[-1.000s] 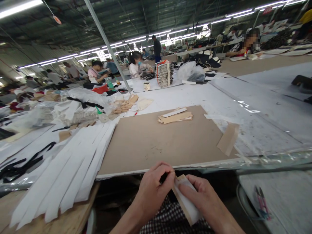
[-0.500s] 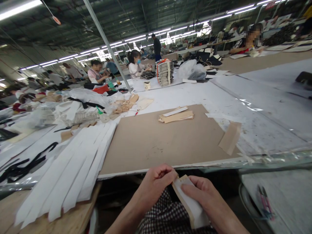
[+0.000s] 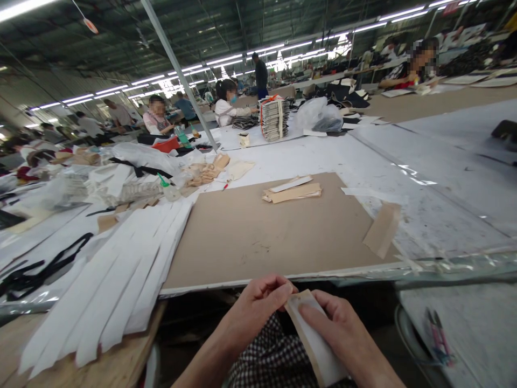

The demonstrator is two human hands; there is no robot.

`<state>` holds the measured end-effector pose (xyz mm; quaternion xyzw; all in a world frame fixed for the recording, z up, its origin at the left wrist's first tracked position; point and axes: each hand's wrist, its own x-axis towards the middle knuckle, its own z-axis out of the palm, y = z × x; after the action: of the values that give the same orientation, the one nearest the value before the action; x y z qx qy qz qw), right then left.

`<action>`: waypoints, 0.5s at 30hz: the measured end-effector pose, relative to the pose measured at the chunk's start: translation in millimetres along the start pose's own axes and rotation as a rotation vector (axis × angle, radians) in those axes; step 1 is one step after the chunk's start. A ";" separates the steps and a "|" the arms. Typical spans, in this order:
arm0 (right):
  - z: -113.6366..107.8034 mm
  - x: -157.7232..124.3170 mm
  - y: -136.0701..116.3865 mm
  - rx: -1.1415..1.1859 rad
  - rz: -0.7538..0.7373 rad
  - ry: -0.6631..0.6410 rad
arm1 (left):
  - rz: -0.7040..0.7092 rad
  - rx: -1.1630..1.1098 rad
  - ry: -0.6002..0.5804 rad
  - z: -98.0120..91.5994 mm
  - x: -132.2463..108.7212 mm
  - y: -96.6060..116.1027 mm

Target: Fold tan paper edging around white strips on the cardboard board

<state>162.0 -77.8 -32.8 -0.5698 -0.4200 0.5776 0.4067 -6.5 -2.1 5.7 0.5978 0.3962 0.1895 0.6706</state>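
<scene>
Head view: strip (image 3: 313,341) is held over the lap (image 3: 258,358), just off the near edge of the board (image 3: 242,237). Step in hand, by judgement: upper end of the strip is being worked by the left hand (image 3: 265,302) while the rest is steadied by the right hand (image 3: 338,324). For the next move, a firm right grip and fine control at that end seem called for. Upper left corner is pinched between left thumb and fingertips; how much is nipped can't be told. Strip is clasped on the right, thumb on the white face, fingers mostly hidden behind. Lower end is left projecting past the thumb. Pile (image 3: 297,193) on the board is untouched
</scene>
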 end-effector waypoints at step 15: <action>2.0 0.8 -6.1 -0.105 -0.014 0.036 | 0.126 0.070 0.035 1.8 5.2 -0.5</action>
<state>159.9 -75.1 -27.3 -0.5978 -0.4462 0.5416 0.3875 -2.1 0.4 3.6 0.6413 0.3759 0.2276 0.6290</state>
